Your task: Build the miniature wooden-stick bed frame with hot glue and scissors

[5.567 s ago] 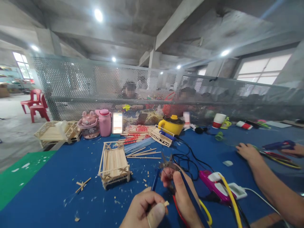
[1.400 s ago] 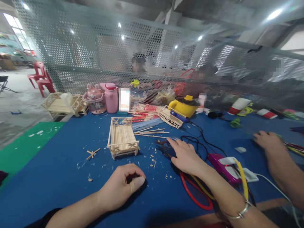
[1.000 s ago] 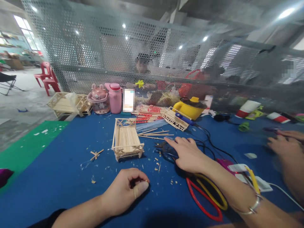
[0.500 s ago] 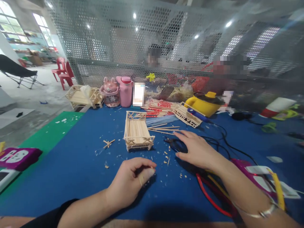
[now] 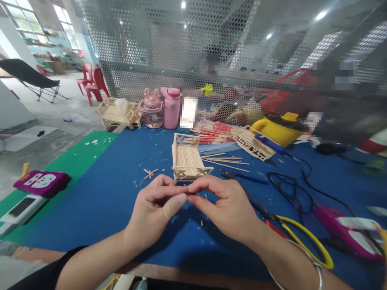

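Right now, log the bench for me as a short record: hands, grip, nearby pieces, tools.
Left hand: fingertips meeting those of the right hand
Grip: contents, if any, too small to tell
Just beyond: pale, bed-shaped wooden-stick frame
Right of frame: loose thin wooden sticks; blue-handled metal pliers
Beside right hand: metal scissors with red and yellow handles

- Left hand (image 5: 154, 209) and right hand (image 5: 228, 207): fingers (image 5: 208, 184) meet above the blue surface (image 5: 99, 209); contents indiscernible.
- Miniature wooden bed frame (image 5: 187, 158): upright, just beyond the hands.
- Scissors (image 5: 274, 218): beside the right hand.
- Yellow pot (image 5: 279, 133): far edge, right of the pink jug (image 5: 172, 109).
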Demonstrator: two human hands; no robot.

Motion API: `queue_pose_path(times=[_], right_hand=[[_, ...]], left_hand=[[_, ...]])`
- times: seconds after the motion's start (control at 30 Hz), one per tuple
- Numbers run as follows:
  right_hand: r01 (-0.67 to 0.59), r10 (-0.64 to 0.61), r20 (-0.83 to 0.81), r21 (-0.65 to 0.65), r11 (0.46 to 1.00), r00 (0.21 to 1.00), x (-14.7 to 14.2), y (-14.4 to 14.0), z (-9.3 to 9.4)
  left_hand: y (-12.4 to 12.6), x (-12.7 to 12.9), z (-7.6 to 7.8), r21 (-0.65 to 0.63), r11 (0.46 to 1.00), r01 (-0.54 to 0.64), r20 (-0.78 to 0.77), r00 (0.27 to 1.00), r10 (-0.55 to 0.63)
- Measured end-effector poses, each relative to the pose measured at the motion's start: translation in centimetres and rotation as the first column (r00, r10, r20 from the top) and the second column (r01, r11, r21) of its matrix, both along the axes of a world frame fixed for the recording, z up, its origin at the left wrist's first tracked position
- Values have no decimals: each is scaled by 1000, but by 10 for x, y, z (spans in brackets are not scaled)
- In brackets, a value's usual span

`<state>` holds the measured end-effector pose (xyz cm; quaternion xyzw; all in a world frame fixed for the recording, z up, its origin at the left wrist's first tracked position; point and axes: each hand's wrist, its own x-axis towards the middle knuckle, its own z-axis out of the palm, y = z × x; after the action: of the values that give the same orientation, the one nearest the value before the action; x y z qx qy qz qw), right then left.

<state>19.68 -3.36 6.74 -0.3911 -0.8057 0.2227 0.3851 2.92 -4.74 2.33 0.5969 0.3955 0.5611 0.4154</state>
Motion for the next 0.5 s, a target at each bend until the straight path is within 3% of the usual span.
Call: queue_pose_path(times=[0.13,0.27,0.33,0.5], right_hand=[[49,-52,87,32,998,995,5,14,10],[130,-141,172,75,989,975,13,45,17],[131,-133,179,26,991,975,10,62,18],[84,-47,190,-189,978,981,-7,90,18]], left_hand=[[12,-4,4,-29,1000,-4,56,998,6],[47,-7,6,-154,966,-208,261,934,243],[65,-6,5,-223,951,-215,283,919,275],[70,-1,-8,-225,974,-32,333,937,107]])
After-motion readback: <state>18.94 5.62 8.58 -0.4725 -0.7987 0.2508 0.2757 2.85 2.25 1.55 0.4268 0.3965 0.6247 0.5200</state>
